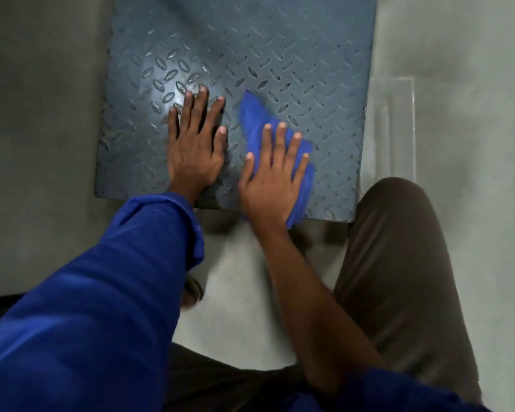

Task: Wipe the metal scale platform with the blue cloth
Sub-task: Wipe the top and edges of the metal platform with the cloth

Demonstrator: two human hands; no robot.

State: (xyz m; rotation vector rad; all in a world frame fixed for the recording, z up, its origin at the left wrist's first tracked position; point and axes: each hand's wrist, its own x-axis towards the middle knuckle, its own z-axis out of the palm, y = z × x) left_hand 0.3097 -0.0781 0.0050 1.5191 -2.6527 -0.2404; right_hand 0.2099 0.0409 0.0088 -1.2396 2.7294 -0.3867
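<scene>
Metal, grey-blue and stamped with a raised diamond tread, takes up most of what is in front of me: the scale platform (295, 69) lies flat on the pale floor (42, 114). A person crouches at the platform's near edge with both hands on it.

The blue cloth (254, 120) lies crumpled on the near part of the platform, a little right of its middle. One tip of the cloth points toward the platform's centre, and its other end droops just over the near edge. The right hand (272, 179) lies flat on top of the cloth, fingers straight and spread, palm pressing it against the tread. Nothing is pinched or curled round it. That forearm is bare.

The left hand (195, 144) rests just beside the cloth, toward the platform's left side, apart from it by a narrow strip of bare plate. It is laid wide and flat too, fingers fanned on the metal, holding nothing. A blue sleeve (116, 278) covers that arm to the wrist. A bright patch of glare (173, 90) sits on the plate just beyond its fingertips.

Off the platform's near right corner is a bent knee in dark brown trousers (399, 248). Below the near edge, part of a shoe (192, 292) shows beside the sleeve. Along the platform's right side the floor has a pale boxed outline (390, 129); I cannot tell what it is.
</scene>
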